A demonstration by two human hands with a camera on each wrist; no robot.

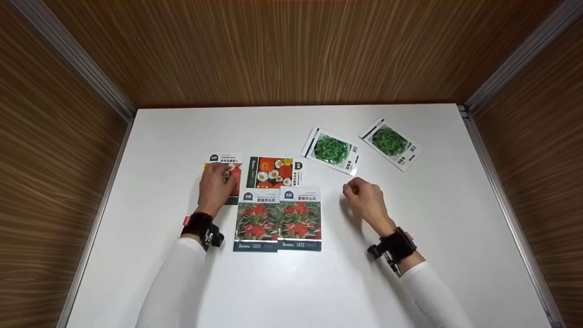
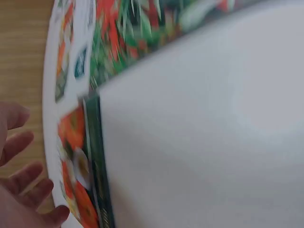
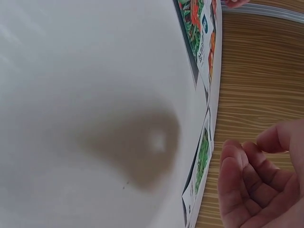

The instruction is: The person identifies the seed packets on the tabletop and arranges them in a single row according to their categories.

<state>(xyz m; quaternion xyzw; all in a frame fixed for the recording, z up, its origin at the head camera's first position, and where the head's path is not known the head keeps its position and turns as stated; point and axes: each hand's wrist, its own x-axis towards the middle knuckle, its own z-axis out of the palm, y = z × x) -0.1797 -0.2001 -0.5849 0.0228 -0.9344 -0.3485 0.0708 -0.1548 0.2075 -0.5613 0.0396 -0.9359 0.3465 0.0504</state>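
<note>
Now I saw the left hand [image 1: 214, 187], fingers apart, over the leftmost packet [image 1: 235, 192] on the counter [image 1: 155, 182]; the right hand [image 1: 366, 200], loosely curled, held nothing. That packet looked light, slick, bendy, best pinched edgewise.

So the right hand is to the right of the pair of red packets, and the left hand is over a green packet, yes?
Not quite: the left hand is over an orange packet, not a green one, as the head view shows. The right hand is indeed to the right of the red packets.
</note>
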